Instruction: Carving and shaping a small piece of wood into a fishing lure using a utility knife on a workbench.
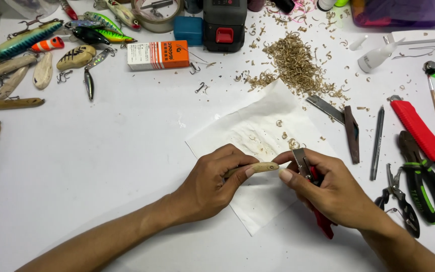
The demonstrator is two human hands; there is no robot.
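Your left hand [212, 184] pinches the carved wooden lure blank [259, 167] over the paper sheet [258, 128]. Right hand [328, 189] closed on a red-handled utility knife [312, 186]. Blank judged light, stiff, slender, smooth; keep your grip mid-body, clear of the blade.

Both hands, left [212, 181] and right [328, 189], curled closed, thumbs nearly touching.

Bright, even overhead light, soft shadows under the forearms, sharp focus throughout.
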